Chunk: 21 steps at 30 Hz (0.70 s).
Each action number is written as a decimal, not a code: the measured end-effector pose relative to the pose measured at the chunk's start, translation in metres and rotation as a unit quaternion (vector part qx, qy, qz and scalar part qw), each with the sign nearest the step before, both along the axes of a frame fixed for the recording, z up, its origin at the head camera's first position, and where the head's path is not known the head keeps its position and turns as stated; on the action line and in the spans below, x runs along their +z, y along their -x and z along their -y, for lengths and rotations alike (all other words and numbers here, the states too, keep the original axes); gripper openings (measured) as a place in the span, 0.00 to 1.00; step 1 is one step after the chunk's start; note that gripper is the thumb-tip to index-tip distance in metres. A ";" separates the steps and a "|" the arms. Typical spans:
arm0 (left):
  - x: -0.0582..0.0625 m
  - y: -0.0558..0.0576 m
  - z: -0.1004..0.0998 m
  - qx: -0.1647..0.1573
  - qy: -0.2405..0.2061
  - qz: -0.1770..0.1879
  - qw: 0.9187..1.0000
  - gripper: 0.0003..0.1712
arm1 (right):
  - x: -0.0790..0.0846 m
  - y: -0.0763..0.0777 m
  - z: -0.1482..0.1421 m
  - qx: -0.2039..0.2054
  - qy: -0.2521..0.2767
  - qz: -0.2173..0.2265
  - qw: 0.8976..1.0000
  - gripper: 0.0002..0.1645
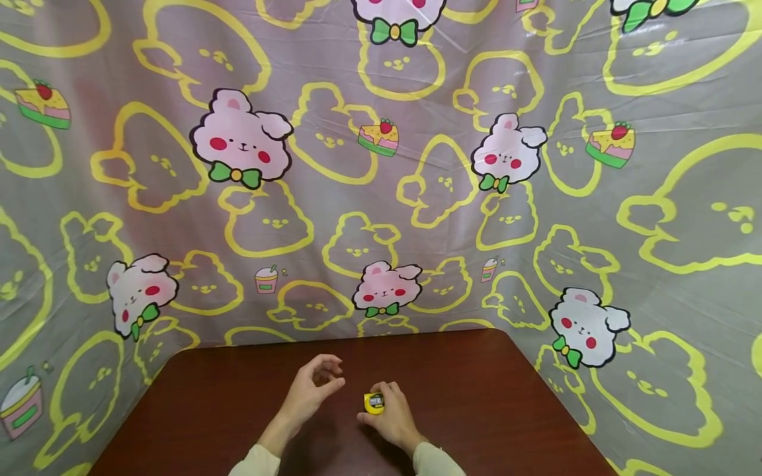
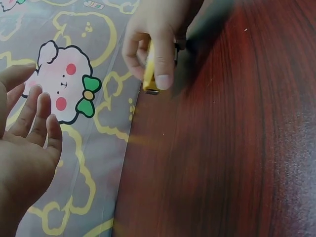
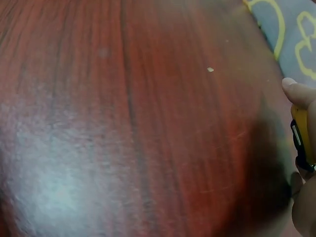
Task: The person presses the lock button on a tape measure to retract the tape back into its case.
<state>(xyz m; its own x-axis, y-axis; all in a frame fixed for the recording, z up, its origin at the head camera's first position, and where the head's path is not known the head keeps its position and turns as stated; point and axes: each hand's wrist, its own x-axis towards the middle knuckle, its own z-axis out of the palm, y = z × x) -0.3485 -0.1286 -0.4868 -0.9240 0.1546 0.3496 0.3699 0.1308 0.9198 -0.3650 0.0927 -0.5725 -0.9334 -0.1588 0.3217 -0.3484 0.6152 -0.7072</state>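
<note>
A small yellow and black tape measure [image 1: 374, 403] is gripped in my right hand [image 1: 394, 415], between thumb and fingers, above the table. In the left wrist view the tape measure [image 2: 149, 69] shows its yellow edge, with a small metal tip at the lower end. Part of its yellow case [image 3: 302, 131] appears at the right edge of the right wrist view. My left hand [image 1: 311, 387] is raised to the left of it, holding nothing. Its fingers [image 2: 37, 116] are loosely bent, with thumb and fingertips apart.
A dark reddish wooden table [image 1: 476, 396] lies beneath both hands. Behind it and along both sides hangs a grey curtain [image 1: 428, 251] with yellow outlines and white cartoon animals. A tiny pale speck [image 3: 210, 69] lies on the tabletop.
</note>
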 end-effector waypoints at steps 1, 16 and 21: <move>0.000 0.001 0.000 0.001 0.001 -0.001 1.000 0.18 | -0.002 0.000 0.000 -0.007 -0.005 -0.002 1.000 0.31; -0.005 -0.002 0.004 0.021 -0.019 0.011 1.000 0.19 | -0.007 -0.004 0.007 -0.056 -0.057 -0.004 0.997 0.35; -0.008 -0.003 0.006 0.024 -0.019 0.012 0.999 0.18 | -0.007 -0.004 0.007 -0.057 -0.073 0.004 0.996 0.37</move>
